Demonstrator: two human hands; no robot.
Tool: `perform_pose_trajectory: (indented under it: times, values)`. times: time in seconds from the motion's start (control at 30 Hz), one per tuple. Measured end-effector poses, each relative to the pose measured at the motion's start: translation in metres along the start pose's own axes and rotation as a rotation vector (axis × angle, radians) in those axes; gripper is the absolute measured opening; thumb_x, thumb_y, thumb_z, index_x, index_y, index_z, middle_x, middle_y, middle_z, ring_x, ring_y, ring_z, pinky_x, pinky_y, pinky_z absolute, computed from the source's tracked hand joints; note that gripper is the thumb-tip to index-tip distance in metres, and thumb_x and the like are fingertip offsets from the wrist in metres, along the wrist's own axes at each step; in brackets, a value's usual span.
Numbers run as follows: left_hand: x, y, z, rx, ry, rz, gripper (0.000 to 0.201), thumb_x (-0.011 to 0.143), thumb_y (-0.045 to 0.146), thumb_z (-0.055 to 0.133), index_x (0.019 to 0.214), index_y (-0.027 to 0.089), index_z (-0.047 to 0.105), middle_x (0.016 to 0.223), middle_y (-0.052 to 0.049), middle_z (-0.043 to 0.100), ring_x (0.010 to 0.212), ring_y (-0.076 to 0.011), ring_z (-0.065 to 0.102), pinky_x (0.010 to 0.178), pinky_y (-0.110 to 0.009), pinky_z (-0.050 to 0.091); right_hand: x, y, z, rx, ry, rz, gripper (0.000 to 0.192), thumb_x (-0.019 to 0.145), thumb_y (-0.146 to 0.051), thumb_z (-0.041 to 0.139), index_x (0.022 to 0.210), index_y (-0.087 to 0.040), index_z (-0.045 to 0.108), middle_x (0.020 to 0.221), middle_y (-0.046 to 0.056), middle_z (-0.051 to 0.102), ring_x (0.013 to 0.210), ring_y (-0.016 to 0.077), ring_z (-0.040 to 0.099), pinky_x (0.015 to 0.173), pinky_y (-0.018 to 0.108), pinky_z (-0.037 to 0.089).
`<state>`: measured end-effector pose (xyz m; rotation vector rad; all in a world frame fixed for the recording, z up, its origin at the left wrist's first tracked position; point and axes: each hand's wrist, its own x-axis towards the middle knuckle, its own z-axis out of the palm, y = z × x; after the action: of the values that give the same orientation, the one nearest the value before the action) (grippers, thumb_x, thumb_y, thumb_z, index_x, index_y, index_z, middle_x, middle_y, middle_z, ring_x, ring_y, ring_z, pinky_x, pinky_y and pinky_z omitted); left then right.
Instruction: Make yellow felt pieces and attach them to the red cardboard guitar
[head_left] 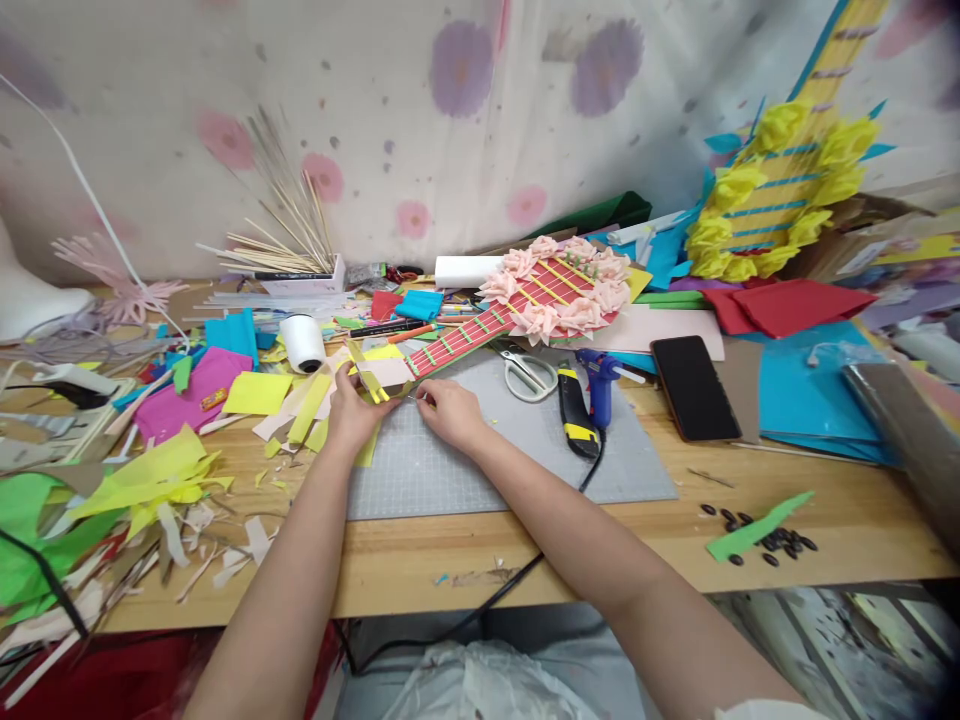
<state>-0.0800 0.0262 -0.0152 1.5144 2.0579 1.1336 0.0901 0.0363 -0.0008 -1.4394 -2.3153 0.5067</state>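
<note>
A handmade paper guitar [461, 340] lies slanted across the grey cutting mat [450, 470], its red neck striped in green and its body ringed with pink paper flowers. My left hand [351, 415] is wrapped round the pale headstock [386, 373], which carries yellow strips. Close to the lower edge of the neck, my right hand [452, 413] is closed in a pinch. Something thin and pale seems to show at its fingertips, too small to name. Scissors [531, 375], a yellow-and-black utility knife [576, 415] and a blue glue gun [598, 385] lie right of the hands.
Paper scraps [165, 480] cover the left side. A thread spool [303, 343] and a box of sticks [304, 275] stand behind. On the right are a phone [695, 388], dark beads [784, 540] and a yellow-flowered paper guitar [780, 190]. The glue gun's cord [510, 585] crosses the table edge.
</note>
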Motion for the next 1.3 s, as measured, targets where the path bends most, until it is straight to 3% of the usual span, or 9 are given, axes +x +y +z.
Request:
perform_pose_trajectory:
  times: [0.3, 1.3]
  values:
    - [0.001, -0.002, 0.001, 0.002, -0.015, 0.019, 0.093, 0.047, 0.038, 0.077, 0.124, 0.020, 0.030, 0.112, -0.013, 0.059, 0.102, -0.0244, 0.058, 0.086, -0.037, 0.047, -0.004, -0.003, 0.003, -0.016, 0.047, 0.012, 0.015, 0.082, -0.026, 0.043, 0.086, -0.022, 0.057, 0.089, 0.002, 0.061, 0.087, 0.0163, 0.049, 0.068, 0.025, 0.035]
    - [0.001, 0.002, -0.004, 0.038, -0.036, -0.037, 0.090, 0.045, 0.036, 0.079, 0.120, 0.021, 0.033, 0.113, -0.012, 0.059, 0.104, -0.0250, 0.057, 0.086, -0.037, 0.046, 0.002, -0.009, 0.005, 0.006, -0.024, 0.088, 0.018, 0.081, -0.026, 0.042, 0.084, -0.023, 0.059, 0.087, 0.000, 0.065, 0.082, 0.0159, 0.055, 0.063, 0.023, 0.035]
